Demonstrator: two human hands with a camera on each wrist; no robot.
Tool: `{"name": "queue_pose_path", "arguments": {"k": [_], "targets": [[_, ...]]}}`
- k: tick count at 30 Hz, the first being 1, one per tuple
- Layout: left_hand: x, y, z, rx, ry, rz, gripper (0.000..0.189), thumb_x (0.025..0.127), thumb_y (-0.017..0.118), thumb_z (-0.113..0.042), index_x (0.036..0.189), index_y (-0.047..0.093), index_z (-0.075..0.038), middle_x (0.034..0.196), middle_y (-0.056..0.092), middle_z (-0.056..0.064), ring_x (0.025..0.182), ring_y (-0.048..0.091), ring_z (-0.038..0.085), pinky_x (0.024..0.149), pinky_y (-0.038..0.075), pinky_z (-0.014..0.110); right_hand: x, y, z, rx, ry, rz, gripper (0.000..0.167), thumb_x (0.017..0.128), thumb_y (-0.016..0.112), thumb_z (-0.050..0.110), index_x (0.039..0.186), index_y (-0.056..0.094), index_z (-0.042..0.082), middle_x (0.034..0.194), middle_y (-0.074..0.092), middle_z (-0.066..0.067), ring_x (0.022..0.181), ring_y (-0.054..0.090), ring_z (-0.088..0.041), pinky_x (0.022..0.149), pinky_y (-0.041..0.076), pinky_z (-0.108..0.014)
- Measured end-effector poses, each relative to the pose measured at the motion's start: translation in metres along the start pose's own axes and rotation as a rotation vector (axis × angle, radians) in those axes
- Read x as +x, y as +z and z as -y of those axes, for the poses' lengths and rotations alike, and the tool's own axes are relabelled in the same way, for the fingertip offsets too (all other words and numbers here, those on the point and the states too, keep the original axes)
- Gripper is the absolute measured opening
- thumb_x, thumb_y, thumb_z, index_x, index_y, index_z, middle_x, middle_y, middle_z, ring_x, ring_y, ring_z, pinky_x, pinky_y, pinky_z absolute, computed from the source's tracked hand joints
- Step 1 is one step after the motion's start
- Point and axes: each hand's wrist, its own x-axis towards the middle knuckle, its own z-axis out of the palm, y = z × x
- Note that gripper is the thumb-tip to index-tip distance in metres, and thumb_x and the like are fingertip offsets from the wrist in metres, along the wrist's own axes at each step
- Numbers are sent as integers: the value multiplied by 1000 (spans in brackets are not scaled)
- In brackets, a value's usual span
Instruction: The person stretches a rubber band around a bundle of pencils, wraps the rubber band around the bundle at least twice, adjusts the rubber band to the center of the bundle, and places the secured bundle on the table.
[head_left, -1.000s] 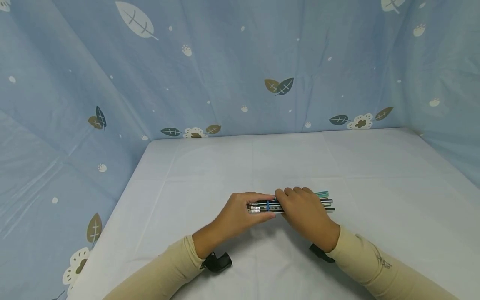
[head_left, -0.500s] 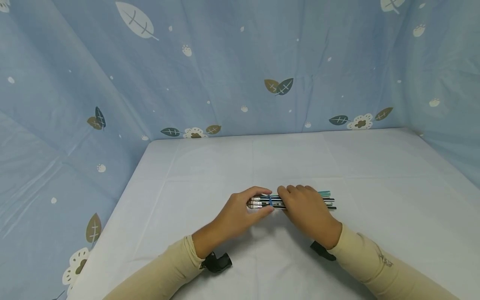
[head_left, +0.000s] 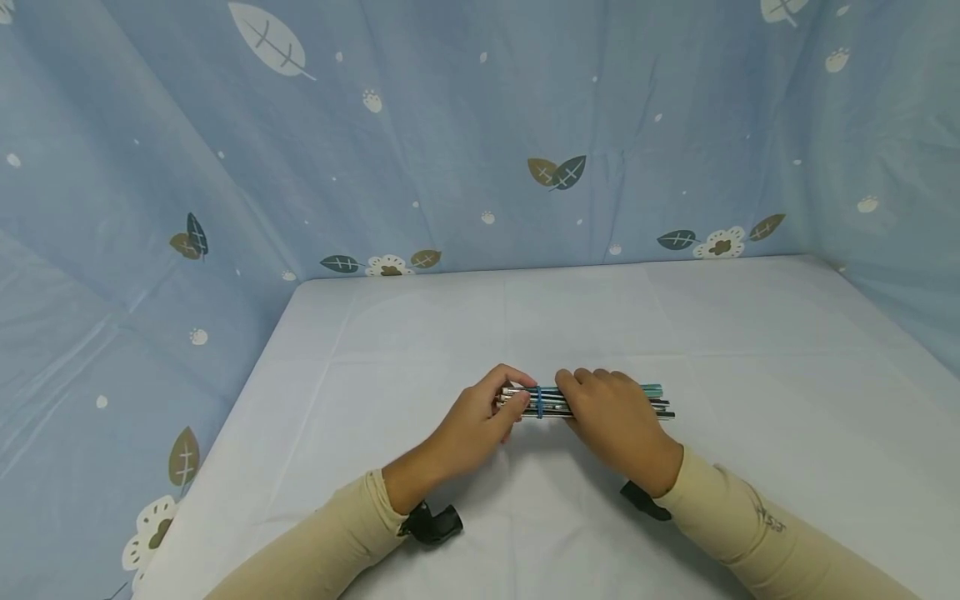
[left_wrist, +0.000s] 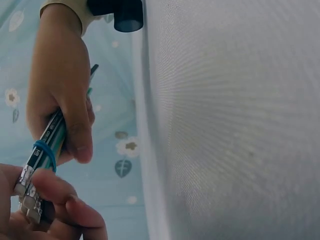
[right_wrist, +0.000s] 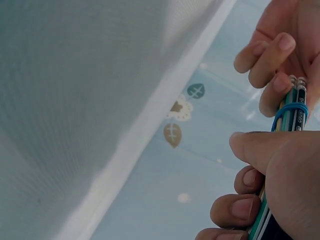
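Note:
A bundle of pencils (head_left: 553,407), dark and teal with metal-ringed eraser ends, lies level between both hands, raised above the table. Near the eraser end a blue rubber band (left_wrist: 46,150) circles the bundle. My right hand (head_left: 618,429) grips the pencils round the middle, thumb on one side and fingers curled on the other; their far ends stick out to its right. At the eraser end, my left hand (head_left: 471,425) holds the pencils between thumb and fingertips, right beside the band. The right wrist view shows the erasers (right_wrist: 297,81) close to the left palm.
A white-covered table (head_left: 420,333) spreads beneath both hands. Blue curtains (head_left: 450,125) with leaf and flower prints hang behind it and at its sides. A black wrist camera mount (head_left: 435,525) sits under the left wrist.
The left thumb has moved up from the bundle's near side onto the eraser end, and the left fingers have drawn left off the band. The right hand has shifted slightly right with the pencils.

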Motion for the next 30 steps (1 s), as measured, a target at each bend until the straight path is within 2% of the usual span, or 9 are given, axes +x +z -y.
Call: {"name": "queue_pose_path", "arguments": {"k": [10,19,28,30], "targets": [[0,0,1,39,-2,-23,24,108,43,-31,126,54,-18,89,60,11,66,48,10,61,42,23,1,1,0,-9,2,-31,33,73,88,13,86,59,8,67,59,-2,54,51,-16,52,45,-30],[2,-5,4,37,-11,-72,26,108,42,-33,126,53,-18,94,63,16,81,55,16,68,45,24,2,4,-9,-26,41,-49,35,71,89,11,88,59,6,71,61,-6,57,53,-19,55,49,-34],[4,-5,5,13,-38,-59,25,108,43,-30,126,53,-16,82,61,19,65,52,11,57,42,23,2,6,-13,-52,61,-94,36,71,88,8,85,56,6,70,56,-8,62,50,-23,57,47,-37],[4,-5,6,24,-34,-64,24,108,45,-29,126,54,-15,88,64,15,68,55,11,60,44,24,2,7,-13,-56,64,-88,35,72,87,8,85,56,6,69,56,-8,62,50,-23,57,47,-37]]}}
